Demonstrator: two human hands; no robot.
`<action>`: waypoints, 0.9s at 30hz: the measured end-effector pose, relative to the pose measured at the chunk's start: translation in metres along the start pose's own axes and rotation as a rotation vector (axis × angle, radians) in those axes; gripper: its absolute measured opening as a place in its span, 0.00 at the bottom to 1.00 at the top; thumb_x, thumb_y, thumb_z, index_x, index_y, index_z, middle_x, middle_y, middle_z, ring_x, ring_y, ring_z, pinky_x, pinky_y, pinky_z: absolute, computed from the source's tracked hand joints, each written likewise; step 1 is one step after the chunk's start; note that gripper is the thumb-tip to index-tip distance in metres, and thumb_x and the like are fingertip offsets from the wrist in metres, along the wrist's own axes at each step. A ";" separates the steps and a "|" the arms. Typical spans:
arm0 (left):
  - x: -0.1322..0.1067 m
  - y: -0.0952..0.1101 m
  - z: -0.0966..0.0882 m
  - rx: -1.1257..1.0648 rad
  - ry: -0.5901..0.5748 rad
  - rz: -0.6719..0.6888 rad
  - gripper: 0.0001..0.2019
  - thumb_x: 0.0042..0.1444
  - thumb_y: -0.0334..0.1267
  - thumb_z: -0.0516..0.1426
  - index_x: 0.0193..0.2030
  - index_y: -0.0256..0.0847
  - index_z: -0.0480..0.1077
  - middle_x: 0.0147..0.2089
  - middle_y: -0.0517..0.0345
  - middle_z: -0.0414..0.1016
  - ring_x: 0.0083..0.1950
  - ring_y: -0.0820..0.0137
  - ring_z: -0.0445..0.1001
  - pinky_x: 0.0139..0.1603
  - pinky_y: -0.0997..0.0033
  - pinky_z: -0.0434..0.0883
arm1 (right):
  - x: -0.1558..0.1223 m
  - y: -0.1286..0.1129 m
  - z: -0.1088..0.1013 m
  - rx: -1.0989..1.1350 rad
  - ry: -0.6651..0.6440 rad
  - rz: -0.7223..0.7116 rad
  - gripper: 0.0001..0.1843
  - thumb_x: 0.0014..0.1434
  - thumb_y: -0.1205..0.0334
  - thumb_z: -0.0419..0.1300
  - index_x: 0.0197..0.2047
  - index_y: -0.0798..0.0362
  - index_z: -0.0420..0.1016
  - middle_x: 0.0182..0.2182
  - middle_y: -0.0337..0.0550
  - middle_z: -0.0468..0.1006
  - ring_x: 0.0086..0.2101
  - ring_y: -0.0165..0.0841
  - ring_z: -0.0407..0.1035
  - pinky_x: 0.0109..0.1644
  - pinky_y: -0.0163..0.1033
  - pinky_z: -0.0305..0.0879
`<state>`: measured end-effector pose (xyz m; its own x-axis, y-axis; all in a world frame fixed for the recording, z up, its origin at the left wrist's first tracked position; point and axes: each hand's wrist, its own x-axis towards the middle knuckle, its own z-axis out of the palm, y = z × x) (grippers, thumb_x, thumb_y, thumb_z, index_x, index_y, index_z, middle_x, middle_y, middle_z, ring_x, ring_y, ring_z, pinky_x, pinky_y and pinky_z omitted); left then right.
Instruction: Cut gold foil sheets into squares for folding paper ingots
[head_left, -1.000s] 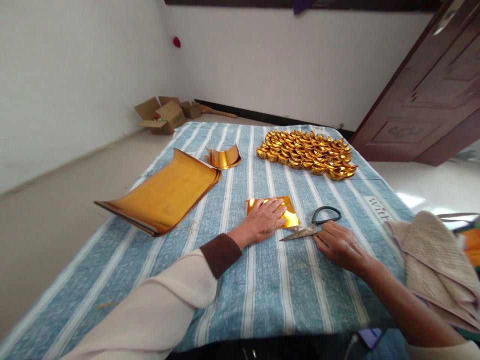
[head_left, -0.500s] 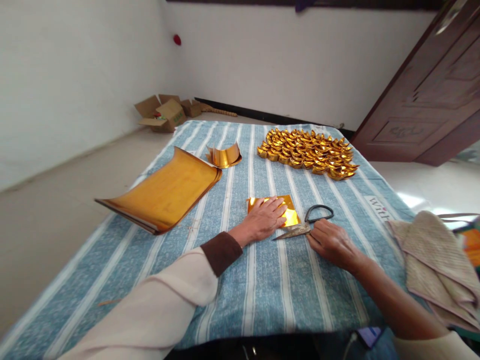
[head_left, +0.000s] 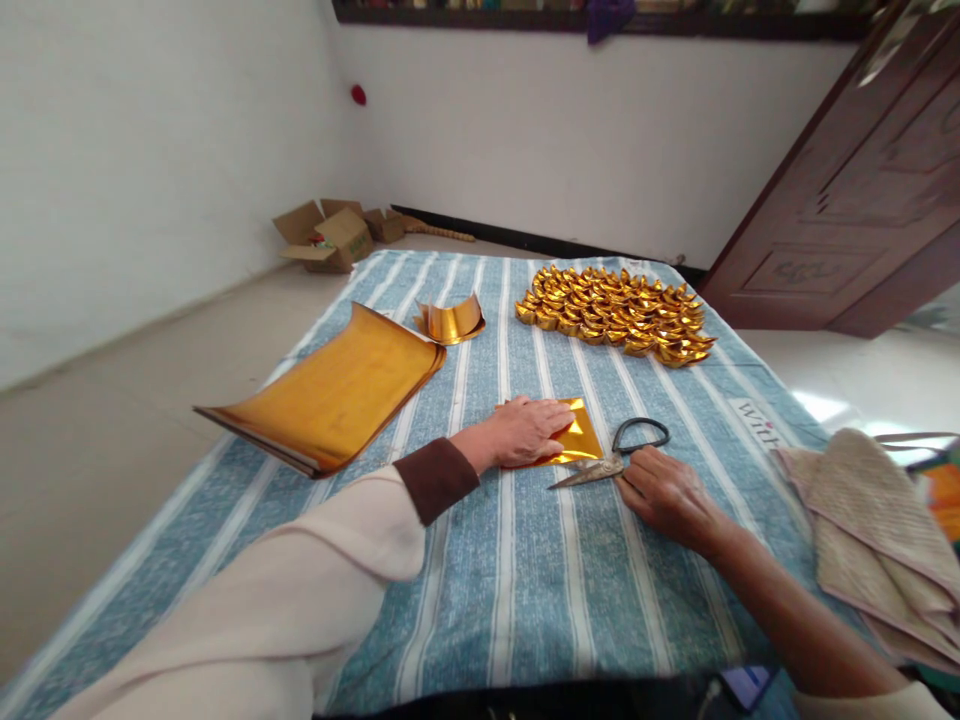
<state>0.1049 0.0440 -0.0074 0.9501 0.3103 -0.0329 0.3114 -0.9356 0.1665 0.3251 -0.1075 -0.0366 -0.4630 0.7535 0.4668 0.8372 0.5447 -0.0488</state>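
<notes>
My left hand (head_left: 523, 430) lies flat, fingers stretched out, pressing on a small square of gold foil paper (head_left: 579, 440) on the blue striped cloth (head_left: 525, 580). Just right of it my right hand (head_left: 667, 493) rests on the cloth, fingers curled, touching a pair of black-handled scissors (head_left: 611, 456) near the blades' pivot. The scissors lie on the cloth with their tip pointing left under the foil square.
A stack of large gold sheets (head_left: 330, 392) curls at the left. A curved gold strip (head_left: 450, 320) stands behind it. Several folded gold ingots (head_left: 615, 310) are laid out at the far right. Beige towels (head_left: 877, 530) lie at the right edge. Cardboard boxes (head_left: 326, 235) sit on the floor.
The scissors and my right hand have slid a little to the left, toward the foil square. My left hand has stayed on the foil. The view has tilted slightly.
</notes>
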 end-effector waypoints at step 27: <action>-0.007 -0.010 0.016 -0.044 -0.031 -0.026 0.22 0.70 0.45 0.42 0.68 0.46 0.55 0.72 0.49 0.46 0.72 0.57 0.43 0.66 0.45 0.42 | 0.009 -0.013 0.001 0.045 0.009 0.028 0.22 0.70 0.71 0.45 0.23 0.52 0.63 0.23 0.41 0.60 0.26 0.37 0.57 0.29 0.41 0.50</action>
<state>0.0956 0.0483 -0.0247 0.9419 0.3289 -0.0679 0.3358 -0.9185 0.2087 0.3097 -0.1079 -0.0328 -0.4365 0.7654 0.4729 0.8357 0.5397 -0.1021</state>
